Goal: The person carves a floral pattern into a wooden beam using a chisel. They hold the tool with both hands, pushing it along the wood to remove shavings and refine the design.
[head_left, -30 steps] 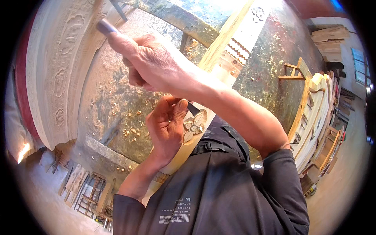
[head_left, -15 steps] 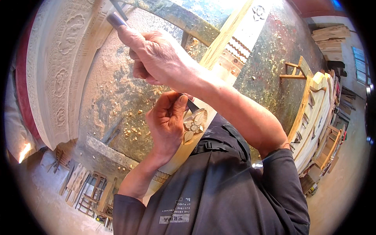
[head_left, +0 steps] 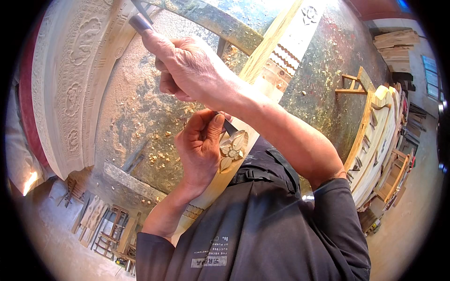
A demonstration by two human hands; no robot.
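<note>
My right hand is closed around a dark, rounded handle, whose end sticks out past the thumb. This handle lines up with the flat metal blade of a carving chisel; my right hand and wrist hide the stretch between. Lower down, the fingers of my left hand pinch the chisel close to its blade. The blade's tip meets the upper edge of a carved flower with petals and leaves. That flower is cut into a long pale wooden beam running diagonally against my apron.
A large carved panel stands at the left. Wood shavings litter the dark floor beyond the beam. Wooden bars cross below it. On the right, a bench carries several hand tools; stacked boards lie behind.
Almost nothing differs. My right hand and the handle have shifted very slightly; my left hand and the blade keep their place at the flower.
</note>
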